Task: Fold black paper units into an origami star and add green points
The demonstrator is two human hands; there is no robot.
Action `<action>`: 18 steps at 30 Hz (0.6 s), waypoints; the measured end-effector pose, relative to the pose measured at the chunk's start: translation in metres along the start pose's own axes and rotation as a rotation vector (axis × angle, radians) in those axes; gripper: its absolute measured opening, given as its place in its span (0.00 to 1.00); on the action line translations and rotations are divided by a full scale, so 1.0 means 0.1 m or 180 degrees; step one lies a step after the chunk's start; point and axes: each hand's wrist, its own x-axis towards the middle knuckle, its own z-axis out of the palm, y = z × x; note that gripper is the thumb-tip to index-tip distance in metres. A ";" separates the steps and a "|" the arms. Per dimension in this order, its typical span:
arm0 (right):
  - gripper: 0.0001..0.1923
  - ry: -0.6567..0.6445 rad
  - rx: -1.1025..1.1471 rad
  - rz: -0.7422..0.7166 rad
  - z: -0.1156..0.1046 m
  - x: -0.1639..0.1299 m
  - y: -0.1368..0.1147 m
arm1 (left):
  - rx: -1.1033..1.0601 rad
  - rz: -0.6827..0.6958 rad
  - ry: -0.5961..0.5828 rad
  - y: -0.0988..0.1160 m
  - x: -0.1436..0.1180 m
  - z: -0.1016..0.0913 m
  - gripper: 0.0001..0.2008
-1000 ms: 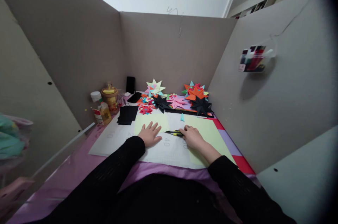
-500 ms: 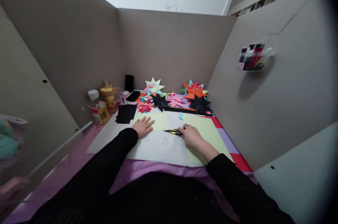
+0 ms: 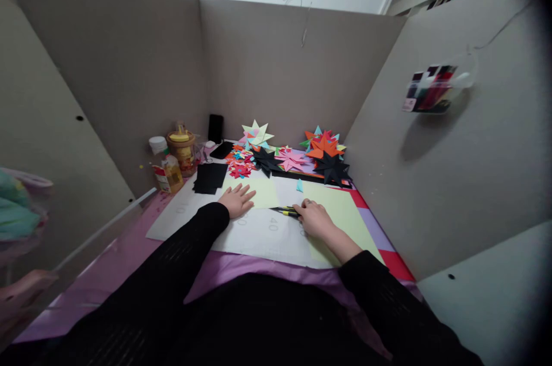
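Observation:
My left hand (image 3: 238, 201) lies flat with spread fingers on a pale green paper sheet (image 3: 264, 193), at its left part. In my right hand (image 3: 315, 218), closed fingers grip a slim black-and-yellow pointed tool (image 3: 284, 212). Its dark tip points left, at the near edge of that sheet; whether it is a knife or scissors I cannot tell. Under both hands lies a large white sheet with printed numbers (image 3: 259, 236). Another pale green sheet (image 3: 345, 216) is under and beside my right hand. A small light blue paper piece (image 3: 299, 185) sits just beyond my right hand.
Black paper squares (image 3: 210, 177) lie left of my left hand. Folded paper stars (image 3: 293, 159) line the back. A bottle (image 3: 169, 176) and a jar (image 3: 183, 154) stand at the left. Grey panels (image 3: 293, 67) enclose the table. A clear holder (image 3: 433, 90) hangs at the right.
The camera view has shifted slightly, so the scene sits a little further right and higher. Both hands keep nearly the same places on the paper, with the right still gripping the tool.

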 end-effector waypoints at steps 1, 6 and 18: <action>0.20 0.0003 -0.0007 0.0000 0.00 0.00 -0.01 | -0.0007 -0.0003 0.0006 0.00 0.00 0.00 0.29; 0.19 0.0030 -0.0028 -0.0032 -0.02 0.02 -0.07 | -0.0025 -0.0024 0.0027 0.02 -0.01 -0.01 0.29; 0.18 0.0000 -0.0039 -0.0090 -0.05 0.03 -0.18 | -0.0047 -0.0033 0.0005 0.03 -0.04 -0.04 0.29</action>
